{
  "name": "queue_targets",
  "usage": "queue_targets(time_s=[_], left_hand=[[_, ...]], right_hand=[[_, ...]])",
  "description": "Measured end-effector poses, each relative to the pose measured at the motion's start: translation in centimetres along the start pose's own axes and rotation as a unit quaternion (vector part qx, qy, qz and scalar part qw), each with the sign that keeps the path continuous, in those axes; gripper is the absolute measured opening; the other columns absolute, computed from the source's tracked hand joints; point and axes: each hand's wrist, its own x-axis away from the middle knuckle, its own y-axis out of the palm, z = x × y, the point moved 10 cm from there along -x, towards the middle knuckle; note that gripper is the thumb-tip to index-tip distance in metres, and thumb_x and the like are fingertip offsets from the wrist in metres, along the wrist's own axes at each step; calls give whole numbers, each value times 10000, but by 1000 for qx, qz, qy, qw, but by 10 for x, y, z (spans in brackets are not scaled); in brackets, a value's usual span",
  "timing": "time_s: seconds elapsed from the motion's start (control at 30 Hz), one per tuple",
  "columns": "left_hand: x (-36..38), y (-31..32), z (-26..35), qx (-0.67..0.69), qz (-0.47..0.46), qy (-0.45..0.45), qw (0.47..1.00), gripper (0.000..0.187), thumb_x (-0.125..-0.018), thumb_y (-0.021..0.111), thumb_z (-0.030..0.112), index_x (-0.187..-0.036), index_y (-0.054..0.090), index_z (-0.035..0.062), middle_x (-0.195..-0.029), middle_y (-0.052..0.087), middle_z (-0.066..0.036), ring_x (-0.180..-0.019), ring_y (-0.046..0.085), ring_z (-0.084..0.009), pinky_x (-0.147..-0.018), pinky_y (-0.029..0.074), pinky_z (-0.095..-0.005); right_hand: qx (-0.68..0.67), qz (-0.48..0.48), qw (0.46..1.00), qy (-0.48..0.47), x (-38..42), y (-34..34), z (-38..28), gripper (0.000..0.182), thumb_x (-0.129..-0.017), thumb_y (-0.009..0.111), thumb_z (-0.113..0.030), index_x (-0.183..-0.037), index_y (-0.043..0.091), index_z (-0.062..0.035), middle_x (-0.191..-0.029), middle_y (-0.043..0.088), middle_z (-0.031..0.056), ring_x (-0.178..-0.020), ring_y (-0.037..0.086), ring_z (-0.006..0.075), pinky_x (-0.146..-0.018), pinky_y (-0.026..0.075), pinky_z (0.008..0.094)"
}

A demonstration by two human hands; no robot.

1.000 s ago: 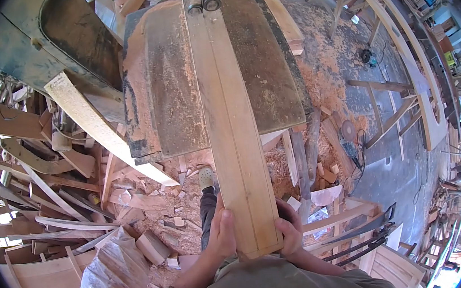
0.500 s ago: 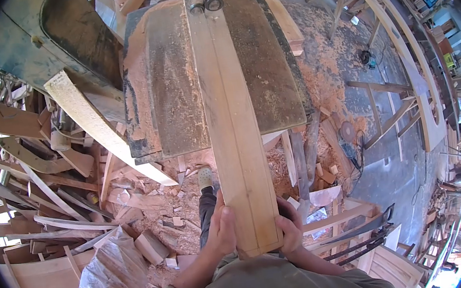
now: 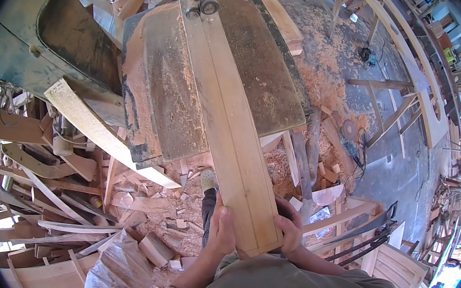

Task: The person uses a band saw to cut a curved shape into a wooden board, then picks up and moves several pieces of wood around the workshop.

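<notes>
Gripping the near end of a long pale wooden plank (image 3: 227, 116), both hands clamp its two long edges: the left hand (image 3: 222, 231) wraps the left edge with the thumb lying on top, and the right hand (image 3: 289, 229) curls around the right edge with its fingers bent against the board's side. The plank runs away from the person, its far half lying flat along the middle of a dark, sawdust-covered metal saw table (image 3: 268, 71), while its near half overhangs the table's front edge, unsupported except by the hands. A thin straight line runs lengthwise down the plank's face. At the far end, two small round metal guide rollers (image 3: 201, 8) sit over the board.

Bare table surface shows on either side of the plank, wider on the right than on the left. A shorter light wooden batten (image 3: 278, 16) lies along the table's right edge, well apart from the plank. Below the overhang, the person's grey shoe (image 3: 206, 179) stands among reddish sawdust and small offcuts. To the left, a dense heap of curved wooden scrap pieces (image 3: 48, 193) crowds close to the table's front corner, and a crumpled grey plastic sack (image 3: 115, 276) sits near the left forearm. On the right, open concrete floor (image 3: 393, 171) spreads out beyond the sawdust.
</notes>
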Motion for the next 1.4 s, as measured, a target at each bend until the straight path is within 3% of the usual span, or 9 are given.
queue_targets(time_s=[0.53,0.63,0.7,0.8,0.93,1.0,1.1,1.2,1.4], left_hand=[[-4,0,-1,27,5,-22,999,577,-1042,269,321,-1461,204,-70,-1437,387,-149,-1325,385,-204,-1104,293,-322],[-2,2,-9,44,-8,-37,998,655,-1043,275,370,-1500,100,-65,-1500,321,-163,-1377,325,-217,-1128,254,-325],[1,-10,-13,23,47,22,998,759,-1030,298,439,-1515,-20,-50,-1565,210,-171,-1427,245,-224,-1148,212,-328],[14,13,23,7,19,91,996,839,-1012,315,490,-1502,-120,-34,-1597,112,-168,-1450,199,-223,-1154,203,-332],[28,31,36,4,-9,118,993,867,-1002,299,515,-1491,-151,-42,-1596,105,-169,-1450,203,-221,-1157,202,-339],[30,34,39,-11,-43,158,986,833,-1006,306,434,-1477,-183,-49,-1595,97,-180,-1450,215,-236,-1161,208,-350],[29,30,34,10,-19,113,993,788,-990,314,324,-1477,-174,-58,-1590,113,-192,-1440,253,-256,-1160,226,-361],[28,25,31,38,-5,117,992,770,-965,315,259,-1479,-158,-65,-1585,137,-198,-1428,286,-270,-1156,245,-370],[26,26,33,72,3,130,989,745,-965,295,259,-1484,-116,-81,-1571,178,-217,-1416,305,-274,-1149,256,-358]], right_hand=[[3,27,1000,-14,-3,-1,-4,566,-803,589,-183,-1299,515,79,-1238,609,182,-1146,576,260,-1011,426,375],[-36,32,999,-12,0,-4,-5,498,-840,585,-142,-1265,528,110,-1270,590,190,-1169,564,255,-1031,409,364],[-6,55,998,-28,0,-7,-10,470,-864,582,-145,-1256,532,109,-1235,612,190,-1148,579,253,-1016,422,360],[-46,55,997,-38,-2,-9,-7,454,-891,577,-155,-1258,531,109,-1250,603,198,-1155,577,259,-1019,423,363],[-42,56,997,-36,-2,-10,-5,450,-907,568,-161,-1264,525,110,-1270,590,205,-1167,571,267,-1027,418,368],[-69,43,996,-43,-2,-2,-11,455,-909,559,-162,-1268,522,116,-1296,575,206,-1185,561,273,-1038,409,375],[-20,68,997,-40,-4,0,-12,489,-892,477,-205,-1277,532,90,-1216,622,179,-1119,594,246,-987,444,351],[-6,54,998,-30,-6,-7,-1,489,-900,471,-207,-1287,522,87,-1219,619,173,-1117,593,242,-979,448,348],[32,34,999,-17,-7,-5,-2,479,-915,462,-201,-1303,511,76,-1224,615,159,-1117,584,225,-964,453,341]])
